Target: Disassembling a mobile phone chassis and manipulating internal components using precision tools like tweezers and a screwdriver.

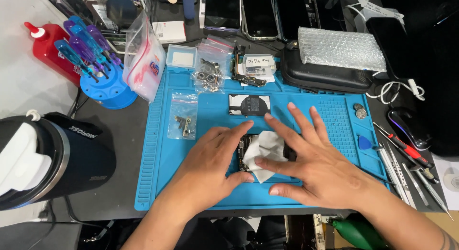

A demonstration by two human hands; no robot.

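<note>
While the left hand [213, 159] steadies, white cloth [262, 152] lies under right hand [311, 159] fingertips.

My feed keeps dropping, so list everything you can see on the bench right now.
mat: one, blue, centre of bench
wipe: one, white, mid-mat, on the open phone
open phone: one, dark, under the wipe
dark part: one, black, upper mat
bags: several, clear, upper left of mat
screwdrivers: several, blue and purple, in a blue stand, left
bottle: one, red, far left
mug: one, black, left
phones: several, dark, top
case: one, black, upper right
tools: several, right edge
left hand: steadying phone
right hand: fingers on wipe
</note>
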